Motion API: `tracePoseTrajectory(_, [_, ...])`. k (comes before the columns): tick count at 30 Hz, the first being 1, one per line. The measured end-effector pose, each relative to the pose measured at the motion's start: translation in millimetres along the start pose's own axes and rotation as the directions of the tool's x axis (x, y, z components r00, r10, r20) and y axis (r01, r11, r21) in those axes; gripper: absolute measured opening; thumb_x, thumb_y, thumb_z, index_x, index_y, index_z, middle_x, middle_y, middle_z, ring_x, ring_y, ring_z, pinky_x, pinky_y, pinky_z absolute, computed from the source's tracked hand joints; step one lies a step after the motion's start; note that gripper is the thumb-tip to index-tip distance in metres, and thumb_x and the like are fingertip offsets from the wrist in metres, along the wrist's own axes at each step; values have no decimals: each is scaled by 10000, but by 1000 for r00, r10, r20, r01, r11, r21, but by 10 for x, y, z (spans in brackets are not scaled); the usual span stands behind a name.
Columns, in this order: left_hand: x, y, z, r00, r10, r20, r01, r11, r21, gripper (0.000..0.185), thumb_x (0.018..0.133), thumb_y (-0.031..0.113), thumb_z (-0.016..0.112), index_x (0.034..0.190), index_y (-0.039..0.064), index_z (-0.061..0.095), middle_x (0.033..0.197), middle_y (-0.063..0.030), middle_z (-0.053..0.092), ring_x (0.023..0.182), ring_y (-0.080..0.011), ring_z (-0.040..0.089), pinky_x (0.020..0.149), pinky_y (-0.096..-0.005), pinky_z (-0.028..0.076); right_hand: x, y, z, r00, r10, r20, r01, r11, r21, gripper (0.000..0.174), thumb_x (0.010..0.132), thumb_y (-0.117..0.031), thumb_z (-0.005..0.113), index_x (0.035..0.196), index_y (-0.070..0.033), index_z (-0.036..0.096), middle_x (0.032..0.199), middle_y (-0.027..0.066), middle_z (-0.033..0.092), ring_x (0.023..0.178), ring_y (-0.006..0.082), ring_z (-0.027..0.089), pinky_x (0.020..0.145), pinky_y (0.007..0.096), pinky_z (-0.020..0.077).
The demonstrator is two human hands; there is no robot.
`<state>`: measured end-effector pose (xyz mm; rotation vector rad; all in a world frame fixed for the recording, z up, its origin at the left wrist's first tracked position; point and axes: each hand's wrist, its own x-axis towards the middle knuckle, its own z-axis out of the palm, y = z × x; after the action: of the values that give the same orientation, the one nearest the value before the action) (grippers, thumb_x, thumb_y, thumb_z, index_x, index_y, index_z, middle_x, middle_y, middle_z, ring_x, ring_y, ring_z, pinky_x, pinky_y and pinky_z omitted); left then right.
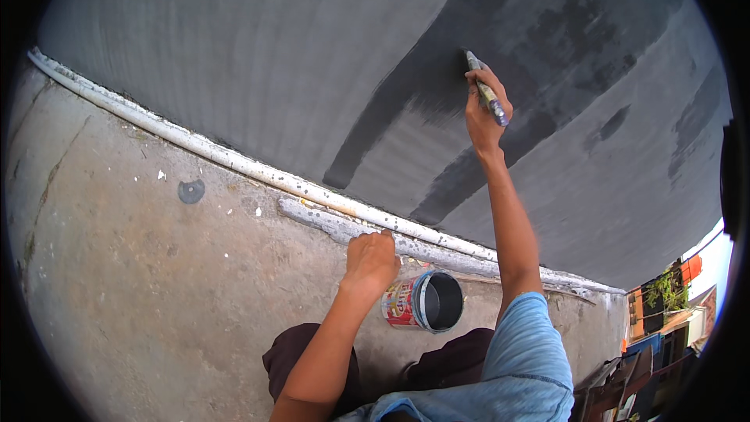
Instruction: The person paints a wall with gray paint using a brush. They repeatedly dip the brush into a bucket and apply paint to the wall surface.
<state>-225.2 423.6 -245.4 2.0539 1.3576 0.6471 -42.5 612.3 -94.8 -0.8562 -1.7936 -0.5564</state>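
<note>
My right hand (488, 106) grips a paintbrush (491, 101) with a paint-stained handle. The brush tip meets the wall (281, 70) within a patch of dark grey paint (430, 61). Streaks of that darker paint run down towards the wall's base, with lighter grey between them. My left hand (370, 259) is held low in front of me, its fingers curled in and nothing visible in it. Just beside it stands an open paint can (404, 303) with a printed label and dark grey paint inside.
A white, paint-spotted pipe (234, 161) runs along the foot of the wall. Against it lies a rough grey-painted strip (328, 224). On the concrete floor (146, 269) are a round grey disc (191, 191) and white flakes. Plants (667, 291) and buildings show at far right.
</note>
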Motion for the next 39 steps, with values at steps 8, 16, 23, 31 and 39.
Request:
tracePoseTrajectory(8, [-4, 63, -65, 1000, -16, 23, 15, 999, 42, 299, 862, 235, 694, 994, -30, 655, 840, -211, 714, 910, -362, 700, 848, -453, 541, -1093, 63, 247, 744, -209, 635, 354, 929, -109, 243, 761, -58, 708, 972, -165, 653, 1316, 82, 631, 1136, 289, 630, 898, 403, 563])
tracePoseTrajectory(16, [-46, 11, -91, 999, -27, 30, 26, 999, 22, 306, 867, 247, 701, 984, -31, 653, 851, -215, 714, 910, -363, 700, 855, -446, 538, 368, 74, -189, 998, 57, 35, -60, 992, 111, 259, 848, 58, 670, 1038, -109, 726, 1162, 96, 718, 1018, 257, 705, 854, 343, 558])
tracePoseTrajectory(23, [-39, 92, -59, 1000, 6, 14, -6, 1000, 12, 308, 870, 245, 698, 989, -36, 651, 842, -211, 712, 912, -369, 697, 847, -452, 541, -615, 197, -22, 815, -360, 455, 538, 761, -362, 233, 733, -78, 692, 942, -180, 682, 1305, 93, 633, 1130, 285, 613, 924, 369, 549])
tracePoseTrajectory(31, [-87, 23, -76, 1000, -7, 12, 7, 1000, 16, 303, 869, 245, 708, 974, -33, 649, 827, -215, 706, 882, -378, 696, 828, -459, 540, -643, 320, -142, 882, 253, 398, -353, 913, 202, 217, 821, 61, 657, 976, -78, 719, 1068, 99, 738, 1008, 313, 694, 864, 386, 552])
tracePoseTrajectory(39, [-96, 100, -70, 999, 33, 33, -35, 998, 55, 313, 852, 239, 724, 973, -39, 643, 817, -216, 703, 872, -381, 697, 823, -461, 537, -669, 245, -446, 939, -165, 303, 282, 872, -399, 222, 731, -37, 676, 921, -144, 718, 1319, 78, 638, 1158, 308, 622, 897, 386, 564])
